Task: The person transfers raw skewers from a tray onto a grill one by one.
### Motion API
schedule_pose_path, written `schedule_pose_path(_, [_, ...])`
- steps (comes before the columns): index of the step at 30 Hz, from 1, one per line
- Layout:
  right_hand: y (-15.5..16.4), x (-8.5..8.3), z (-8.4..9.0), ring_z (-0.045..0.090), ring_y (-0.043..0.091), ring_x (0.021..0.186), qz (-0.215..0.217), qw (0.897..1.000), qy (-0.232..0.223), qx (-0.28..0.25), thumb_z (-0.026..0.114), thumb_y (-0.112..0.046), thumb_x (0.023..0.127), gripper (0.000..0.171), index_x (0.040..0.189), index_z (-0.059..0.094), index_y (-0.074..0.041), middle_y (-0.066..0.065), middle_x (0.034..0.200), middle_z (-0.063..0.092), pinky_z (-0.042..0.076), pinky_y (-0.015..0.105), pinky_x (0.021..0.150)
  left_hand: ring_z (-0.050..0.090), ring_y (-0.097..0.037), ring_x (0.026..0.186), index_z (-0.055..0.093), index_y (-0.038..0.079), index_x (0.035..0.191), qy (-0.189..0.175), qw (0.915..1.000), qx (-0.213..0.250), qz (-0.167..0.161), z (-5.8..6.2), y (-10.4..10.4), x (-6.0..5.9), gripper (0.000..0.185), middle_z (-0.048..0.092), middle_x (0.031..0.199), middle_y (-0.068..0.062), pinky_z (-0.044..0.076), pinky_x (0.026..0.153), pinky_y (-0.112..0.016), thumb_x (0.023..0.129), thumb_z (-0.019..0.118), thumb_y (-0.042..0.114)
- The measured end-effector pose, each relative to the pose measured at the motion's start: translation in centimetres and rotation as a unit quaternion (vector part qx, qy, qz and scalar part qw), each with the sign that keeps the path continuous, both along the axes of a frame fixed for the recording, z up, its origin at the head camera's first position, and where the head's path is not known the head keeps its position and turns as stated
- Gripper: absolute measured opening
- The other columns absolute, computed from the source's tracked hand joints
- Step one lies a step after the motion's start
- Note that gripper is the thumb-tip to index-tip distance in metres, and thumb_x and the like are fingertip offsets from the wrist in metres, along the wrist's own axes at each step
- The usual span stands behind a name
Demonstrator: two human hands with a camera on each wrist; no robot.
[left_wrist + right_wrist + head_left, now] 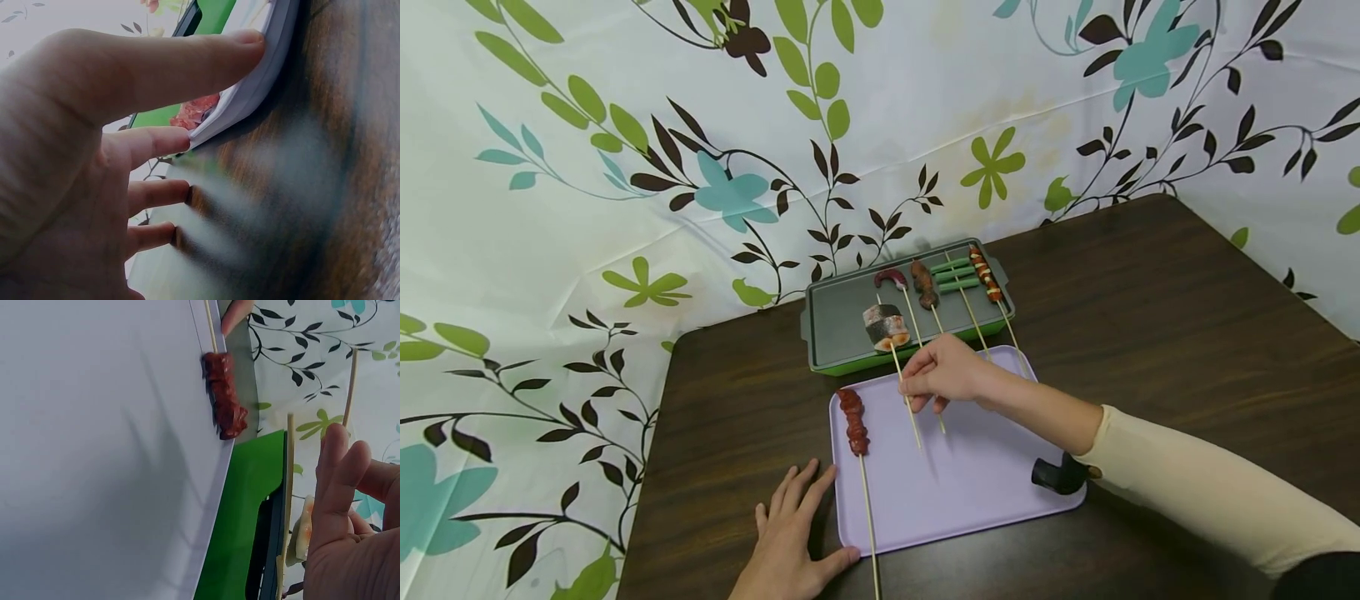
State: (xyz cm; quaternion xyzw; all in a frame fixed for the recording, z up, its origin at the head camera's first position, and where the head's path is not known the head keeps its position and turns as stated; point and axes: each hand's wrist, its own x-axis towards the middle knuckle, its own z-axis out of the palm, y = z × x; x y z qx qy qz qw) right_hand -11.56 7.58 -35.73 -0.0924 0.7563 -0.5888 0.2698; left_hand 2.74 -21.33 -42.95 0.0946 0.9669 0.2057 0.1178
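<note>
Head view: right hand (942, 372) pinches a skewer (904, 385) at 12 o'clock of the tray (970, 492); left hand (790, 533) lies with fingers flat, pressing its 7 o'clock corner.

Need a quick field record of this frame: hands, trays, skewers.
right hand: pinches the stick of the fish-roll skewer
left hand: flat on the table, fingers against the lavender tray's edge
lavender tray: holds one red meat skewer
green grill tray: holds the other skewers, sticks pointing toward the person
</note>
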Motion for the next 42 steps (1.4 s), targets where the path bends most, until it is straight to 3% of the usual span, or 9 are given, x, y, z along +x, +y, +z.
schedule_pose_path(15, [-0.6,-2.8,-0.5,0.071,0.030,0.075,0.000,1.000,-0.010,0.029,0.069,-0.009,0.092,0.017,0.102,0.072,0.004,0.010,0.073,0.072,0.050,0.025,0.048,0.020,-0.044,0.142,0.036,0.034,0.151,-0.001,1.0000,0.001,-0.001,0.2,0.1,-0.2,0.098,0.031,0.156,-0.008,0.014,0.088,-0.087,0.068,0.073,0.072])
schedule_pose_path(26, [-1.4,-3.9,-0.4,0.071,0.022,0.066,-0.009,0.998,0.016,0.068,0.070,-0.012,0.091,0.012,0.095,0.074,-0.002,0.009,0.069,0.071,0.050,0.026,0.046,0.019,-0.043,0.143,0.038,0.032,0.151,-0.006,1.0000,-0.001,0.005,0.1,-0.1,-0.2,0.100,0.030,0.156,-0.009,0.012,0.089,-0.086,0.066,0.076,0.069])
schedule_pose_path(32, [-1.6,-3.7,-0.6,0.071,0.023,0.064,-0.010,0.991,0.066,0.119,0.070,-0.016,0.091,0.013,0.090,0.076,-0.004,0.004,0.065,0.070,0.050,0.031,0.047,0.019,-0.043,0.143,0.039,0.032,0.151,-0.010,0.9999,-0.002,0.008,0.0,0.0,0.0,0.100,0.031,0.156,-0.009,0.012,0.089,-0.086,0.066,0.076,0.069])
schedule_pose_path(36, [-1.8,-3.4,-0.4,0.071,0.025,0.064,-0.004,0.982,0.105,0.156,0.070,-0.019,0.091,0.017,0.087,0.077,-0.004,0.001,0.061,0.068,0.047,0.028,0.044,0.019,-0.042,0.143,0.038,0.032,0.151,-0.006,1.0000,-0.001,0.007,0.0,0.0,0.0,0.099,0.030,0.156,-0.009,0.012,0.089,-0.086,0.066,0.077,0.067])
schedule_pose_path(42, [-1.8,-3.2,-0.3,0.071,0.028,0.066,-0.009,0.980,0.114,0.163,0.070,-0.020,0.091,0.018,0.082,0.077,-0.006,0.000,0.058,0.067,0.043,0.025,0.042,0.019,-0.042,0.143,0.038,0.033,0.151,-0.004,1.0000,0.000,0.007,0.0,0.0,0.1,0.099,0.030,0.157,-0.008,0.012,0.089,-0.086,0.067,0.077,0.068])
